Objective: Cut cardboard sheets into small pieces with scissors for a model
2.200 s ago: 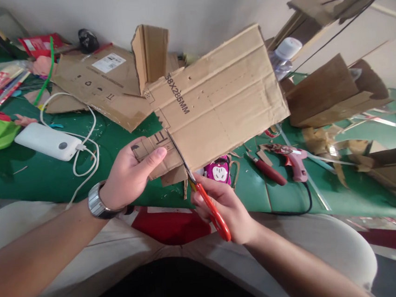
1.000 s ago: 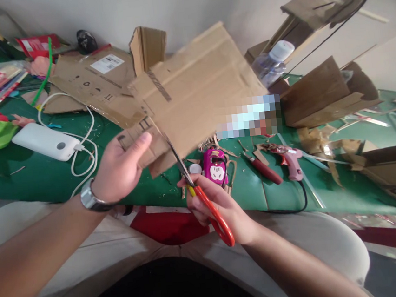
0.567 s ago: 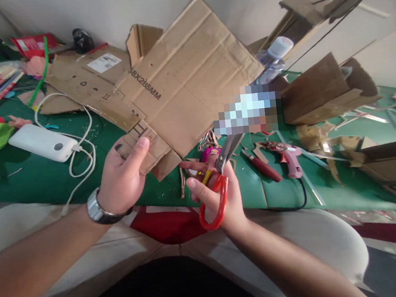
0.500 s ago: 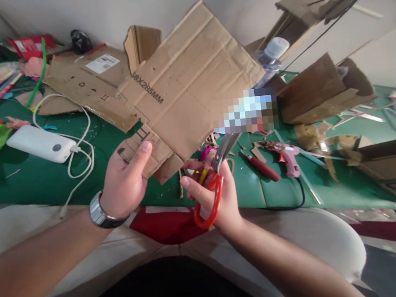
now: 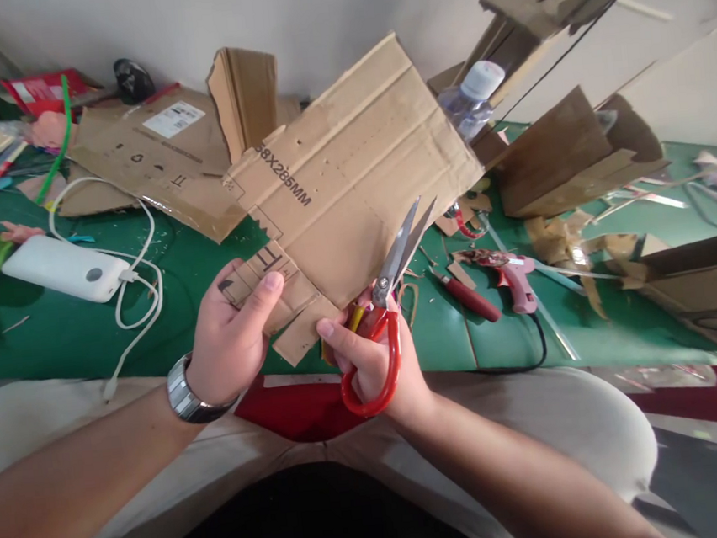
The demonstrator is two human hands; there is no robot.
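My left hand (image 5: 238, 335) grips the lower left corner of a brown cardboard sheet (image 5: 350, 185), its thumb on the printed face. The sheet is tilted up above the table, with creases and black print on it. In my right hand (image 5: 376, 352) is a pair of scissors (image 5: 375, 360) with red handles. Their blades point up and are slightly apart, in front of the sheet's right part. My right thumb lies by the sheet's lower edge, next to a small bent cardboard flap (image 5: 304, 332). The fingers behind the handles are partly hidden.
On the green table (image 5: 197, 306) lie a white power bank (image 5: 67, 267) with a cable, a flattened carton (image 5: 157, 153), a pink glue gun (image 5: 515, 279) and a red-handled tool (image 5: 470, 296). A plastic bottle (image 5: 475, 97) and cardboard structures (image 5: 550, 153) stand at the right.
The cardboard sheet has tipped and its top corner has shifted right and down. My right hand has brought the scissors slightly left, nearer the sheet's lower edge, and their blades now show apart.
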